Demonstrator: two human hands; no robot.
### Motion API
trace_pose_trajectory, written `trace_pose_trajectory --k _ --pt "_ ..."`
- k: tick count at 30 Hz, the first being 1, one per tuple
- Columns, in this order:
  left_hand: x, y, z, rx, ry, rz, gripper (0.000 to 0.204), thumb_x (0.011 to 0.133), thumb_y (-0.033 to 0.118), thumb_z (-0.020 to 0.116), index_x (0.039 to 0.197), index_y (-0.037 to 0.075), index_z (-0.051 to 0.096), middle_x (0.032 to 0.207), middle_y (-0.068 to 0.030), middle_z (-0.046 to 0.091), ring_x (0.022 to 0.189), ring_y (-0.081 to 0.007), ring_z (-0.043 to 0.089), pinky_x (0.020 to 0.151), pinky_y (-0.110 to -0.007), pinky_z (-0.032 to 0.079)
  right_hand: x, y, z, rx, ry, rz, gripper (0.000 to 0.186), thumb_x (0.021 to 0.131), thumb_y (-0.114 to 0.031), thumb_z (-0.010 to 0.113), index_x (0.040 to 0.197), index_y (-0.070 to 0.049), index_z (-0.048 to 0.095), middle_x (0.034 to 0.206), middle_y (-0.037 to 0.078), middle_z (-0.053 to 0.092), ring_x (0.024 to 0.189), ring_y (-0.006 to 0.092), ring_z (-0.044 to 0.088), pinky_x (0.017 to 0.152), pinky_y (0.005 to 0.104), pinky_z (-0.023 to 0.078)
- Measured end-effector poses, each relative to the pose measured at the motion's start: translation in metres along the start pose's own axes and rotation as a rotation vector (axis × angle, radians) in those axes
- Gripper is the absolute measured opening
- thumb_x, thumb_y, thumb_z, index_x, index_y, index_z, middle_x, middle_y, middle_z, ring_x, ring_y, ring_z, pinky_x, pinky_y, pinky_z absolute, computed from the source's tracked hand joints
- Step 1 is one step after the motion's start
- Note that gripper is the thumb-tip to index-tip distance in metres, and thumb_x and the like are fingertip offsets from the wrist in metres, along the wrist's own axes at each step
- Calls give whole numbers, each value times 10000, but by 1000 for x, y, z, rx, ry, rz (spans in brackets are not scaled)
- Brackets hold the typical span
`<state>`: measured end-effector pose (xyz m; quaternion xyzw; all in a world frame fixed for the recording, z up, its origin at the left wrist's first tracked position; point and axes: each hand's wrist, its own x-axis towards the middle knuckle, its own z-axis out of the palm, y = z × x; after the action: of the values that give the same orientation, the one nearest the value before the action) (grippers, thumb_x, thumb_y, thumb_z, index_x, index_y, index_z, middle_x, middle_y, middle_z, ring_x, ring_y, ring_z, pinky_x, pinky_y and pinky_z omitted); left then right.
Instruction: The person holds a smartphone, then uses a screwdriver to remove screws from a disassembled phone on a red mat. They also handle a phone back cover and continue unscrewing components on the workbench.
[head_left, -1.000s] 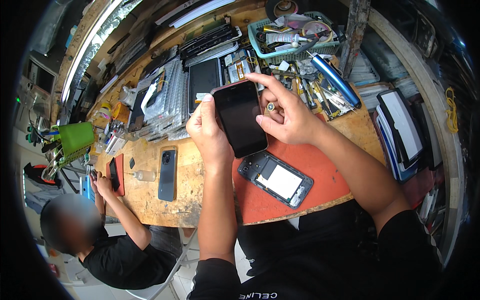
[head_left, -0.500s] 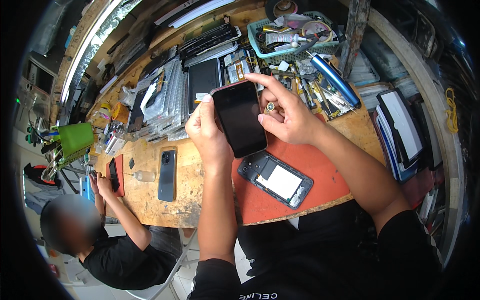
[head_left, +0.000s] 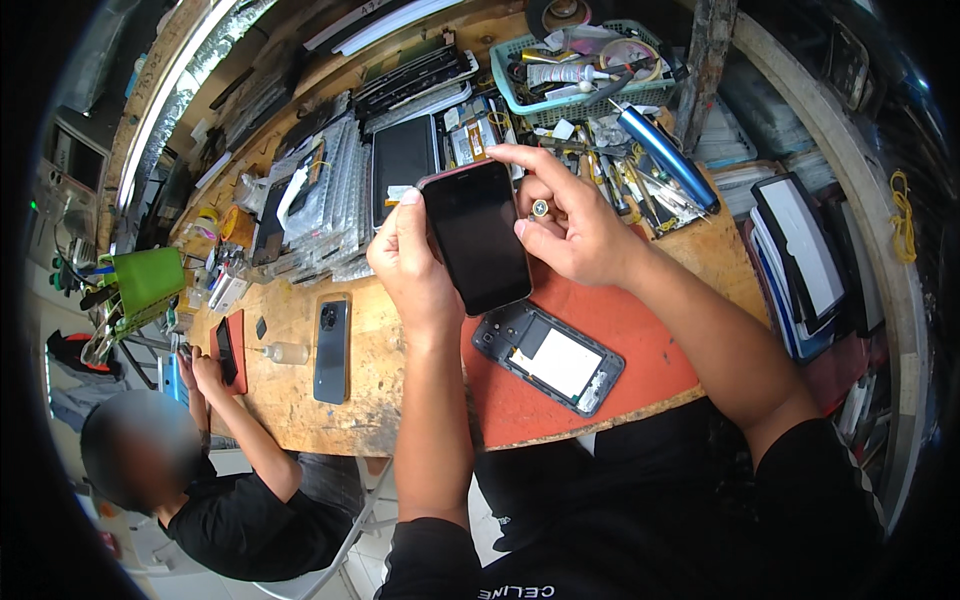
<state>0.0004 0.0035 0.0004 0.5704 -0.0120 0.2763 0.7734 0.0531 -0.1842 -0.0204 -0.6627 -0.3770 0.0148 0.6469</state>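
A dark-screened smartphone [head_left: 482, 240] is held up above the bench, its screen facing me. My left hand [head_left: 410, 255] grips its left edge, with the thumb along the side. At the upper right, my right hand [head_left: 575, 215] closes on the same phone: the index finger reaches the top corner and the thumb lies by the right edge. A small round piece with a gold rim and a cross mark [head_left: 540, 208] shows among the right fingers; the rest of it is hidden. Beneath lies an opened phone housing [head_left: 549, 357] with a white patch inside, on a red mat [head_left: 650, 345].
Left on the wooden bench [head_left: 290, 410] are a dark phone [head_left: 332, 350] and a small bottle [head_left: 286, 353]. Behind stand stacked screens [head_left: 405, 150], a teal basket [head_left: 510, 85] of tools and a blue cylinder [head_left: 665, 155]. Another person [head_left: 260, 510] handles a phone at left.
The view has shifted very slightly. Both hands keep the same hold on the smartphone, and nothing has been taken up or put down.
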Motion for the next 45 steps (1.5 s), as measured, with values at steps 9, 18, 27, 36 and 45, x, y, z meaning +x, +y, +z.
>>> trace_pose_trajectory --k 9,18,27,36,45 --pt "-1 2 3 -8 10 -9 351 1150 190 541 1049 -64 761 953 -70 761 800 -94 676 729 -246 552 1 -2 -1 -3 -3 -21 754 920 7 627 1636 -93 409 797 -27 585 635 16 446 609 219 384" --pt "-2 0 1 -14 -6 -4 352 1148 201 548 1053 -61 763 956 -71 763 805 -89 677 733 -242 548 0 1 -2 -28 10 -30 684 967 -20 627 1621 -69 431 779 -30 589 685 48 491 663 239 412" --pt "-1 1 2 -7 12 -11 350 1145 201 552 1055 -62 764 961 -75 767 807 -93 684 733 -243 549 5 2 -2 -62 70 -159 620 957 -18 586 1570 -56 505 721 72 628 681 164 629 712 347 517" --pt "-1 1 2 -12 6 -3 348 1144 205 554 1055 -58 764 956 -72 765 808 -93 683 733 -249 551 4 2 -3 -48 41 -126 665 946 -38 611 1598 -66 484 755 9 601 715 100 559 709 290 463" --pt "-2 0 2 -6 4 -10 347 1145 204 553 1044 -54 763 947 -67 761 801 -92 680 728 -244 548 1 -1 -1 -70 40 -77 693 945 8 679 1598 -89 467 759 -63 576 579 -5 399 547 208 332"
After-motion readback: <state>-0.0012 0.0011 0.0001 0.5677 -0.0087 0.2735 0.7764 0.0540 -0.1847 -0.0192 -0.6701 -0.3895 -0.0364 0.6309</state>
